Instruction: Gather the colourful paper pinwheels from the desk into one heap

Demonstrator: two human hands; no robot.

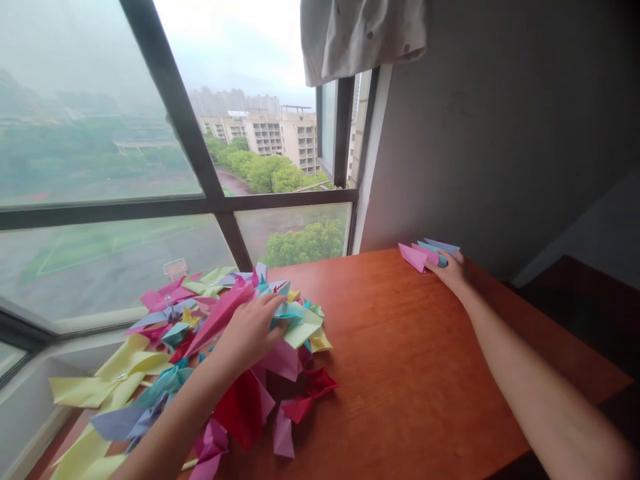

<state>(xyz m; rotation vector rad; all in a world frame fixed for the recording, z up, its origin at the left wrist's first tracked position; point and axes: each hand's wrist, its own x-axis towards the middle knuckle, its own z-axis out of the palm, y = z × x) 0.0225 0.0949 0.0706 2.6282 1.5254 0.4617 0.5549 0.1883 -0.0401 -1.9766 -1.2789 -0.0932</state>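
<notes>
The left hand [250,333] lies on a heap of coloured paper windmills [200,353] at the window side of the wooden tabletop [400,360], its grip closing on a light green piece [300,327]. Well apart, the right hand [450,270] presses a small stack of folded papers [425,252] near the wall, fingers laid flat and released rather than clenched.

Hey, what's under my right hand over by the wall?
A few folded papers, pink, teal and blue, fan out from under the right hand on the table. Their ends beneath the hand are hidden.
</notes>
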